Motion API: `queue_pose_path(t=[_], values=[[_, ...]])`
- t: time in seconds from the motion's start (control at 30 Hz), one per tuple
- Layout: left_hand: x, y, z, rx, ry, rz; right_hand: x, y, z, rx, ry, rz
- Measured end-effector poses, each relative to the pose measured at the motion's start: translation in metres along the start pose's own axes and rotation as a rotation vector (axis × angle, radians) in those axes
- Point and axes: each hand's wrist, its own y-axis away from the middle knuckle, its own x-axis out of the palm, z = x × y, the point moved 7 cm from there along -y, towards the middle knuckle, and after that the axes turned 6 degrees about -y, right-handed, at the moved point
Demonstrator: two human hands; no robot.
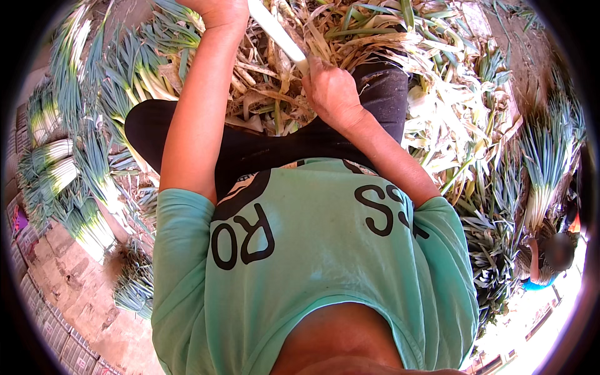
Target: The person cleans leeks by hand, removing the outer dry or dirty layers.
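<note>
My right hand [330, 89] is closed in a fist around the lower end of a long white stalk [279, 33], which looks like a leek shaft. The stalk slants up to the left and runs out at the top edge. Beside its upper part is my left hand [218, 13], cut off by that edge, so its fingers and any hold are hidden. Beneath both hands lies a heap of dry, stripped leek leaves [267, 93], spread before my bent legs in dark trousers [262, 147].
Leeks with green tops [140, 70] lie at the left, and bundled leeks [58, 176] lie farther out. Pale peelings [445, 112] cover the ground by my right knee. More leeks [546, 164] lie at the right, near another person [539, 262]. Crates [65, 344] line the lower left.
</note>
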Motion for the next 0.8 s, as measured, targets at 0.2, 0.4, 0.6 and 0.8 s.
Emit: queue_pose_path(t=[0.2, 0.4, 0.6, 0.8], values=[[-0.006, -0.003, -0.009, 0.066, 0.068, -0.035, -0.006, -0.002, -0.004, 0.051, -0.105, 0.009], [-0.008, -0.009, -0.001, -0.129, 0.135, -0.015, -0.005, -0.004, -0.022, -0.036, -0.339, -0.059], [-0.014, -0.015, 0.005, -0.230, 0.181, -0.107, -0.003, -0.004, -0.029, 0.065, -0.520, -0.047], [-0.025, -0.023, 0.029, -0.326, 0.280, -0.126, 0.002, -0.002, -0.024, 0.418, -1.159, 0.190]])
